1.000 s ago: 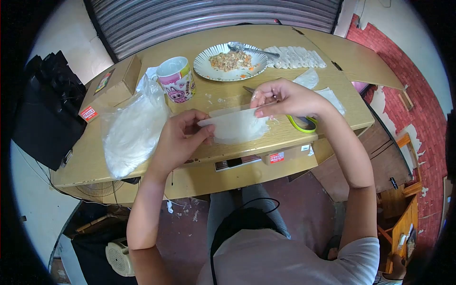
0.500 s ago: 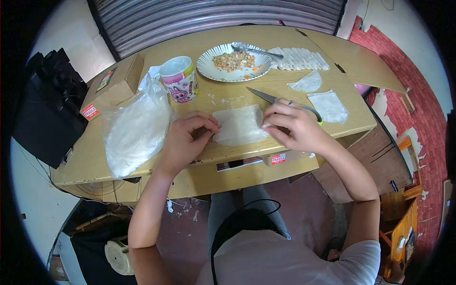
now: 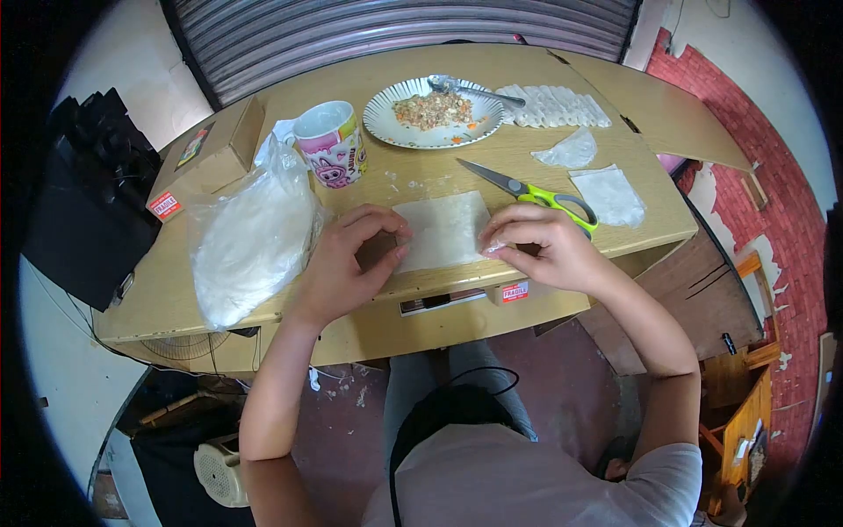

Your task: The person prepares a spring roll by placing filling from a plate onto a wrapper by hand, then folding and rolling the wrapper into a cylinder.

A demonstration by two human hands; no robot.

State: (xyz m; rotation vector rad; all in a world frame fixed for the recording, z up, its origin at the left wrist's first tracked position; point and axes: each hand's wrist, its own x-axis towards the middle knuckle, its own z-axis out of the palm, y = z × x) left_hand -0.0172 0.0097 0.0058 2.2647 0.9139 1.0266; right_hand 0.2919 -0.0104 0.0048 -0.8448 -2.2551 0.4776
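Note:
A thin, whitish wrapper sheet [image 3: 443, 230] lies on the wooden table [image 3: 378, 299] near its front edge. My left hand [image 3: 360, 255] pinches the left edge of the sheet between thumb and fingers. At the right edge, my right hand [image 3: 537, 244] pinches the sheet in the same way. Green-handled scissors [image 3: 527, 190] lie just beyond my right hand, blades pointing left. A folded white wrapper [image 3: 608, 196] and a small translucent scrap [image 3: 567, 148] rest to the right. Behind, a plate [image 3: 379, 121] holds chopped filling [image 3: 432, 111] and a spoon [image 3: 483, 92].
Several white rolls [image 3: 553, 106] sit in a row at the back right. On the left are a cartoon mug [image 3: 328, 145], a plastic bag of white wrappers [image 3: 255, 250] and a cardboard box [image 3: 206, 158]. A black object [image 3: 83, 202] stands at the far left.
My right hand has shifted slightly down and toward me, uncovering more of the scissors. The sheet looks flatter and straighter between my hands.

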